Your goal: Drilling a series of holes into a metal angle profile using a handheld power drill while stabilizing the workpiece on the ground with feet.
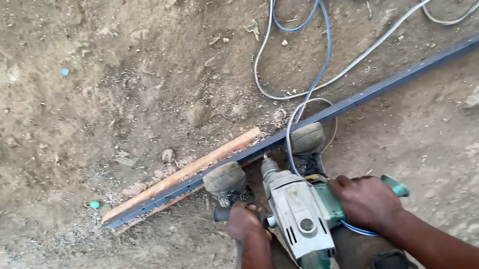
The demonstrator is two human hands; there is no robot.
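A grey and green power drill [298,213] points down and away from me at a long dark blue metal bar [371,92]. That bar lies slantwise across the dirt ground, its near left end resting on a strip of wood [188,171]. My left hand [244,221] grips the drill's black side handle. My right hand [366,201] is wrapped around the green handle on the drill's right side. Both of my dusty boots [225,179] press on the bar, one on each side of the drill's chuck [268,166].
Blue and white cables [325,35] loop over the ground beyond the bar at the upper right. Metal shavings and small stones are scattered on the dirt at the left. A small green cap [94,204] lies near the bar's left end.
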